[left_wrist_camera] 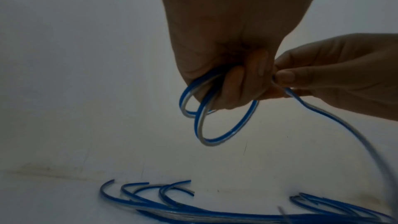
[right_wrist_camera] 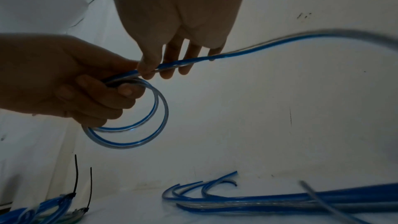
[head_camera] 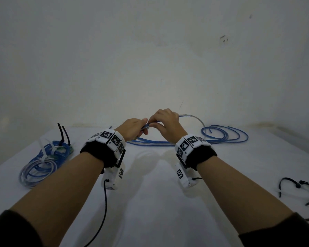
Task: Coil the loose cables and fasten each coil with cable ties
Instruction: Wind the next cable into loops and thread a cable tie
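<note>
Both hands are raised above the far middle of the white table [head_camera: 150, 193]. My left hand [head_camera: 135, 129] grips a small coil [left_wrist_camera: 215, 122] of blue-and-clear cable, two loops hanging below its curled fingers [right_wrist_camera: 103, 101]. My right hand [head_camera: 165, 124] pinches the same cable [right_wrist_camera: 237, 54] just right of the coil, between thumb and forefinger; the other fingers hang straight. From the pinch the cable arcs right and down to the table. Several loose blue cables [head_camera: 221, 136] lie behind the hands.
Finished coils [head_camera: 46, 157] bound with white and black cable ties lie at the table's left. Loose black cable ties [head_camera: 300, 189] lie at the right edge. A pale wall [head_camera: 150, 59] stands right behind the table. A black cord [head_camera: 104, 211] hangs from the left wrist camera.
</note>
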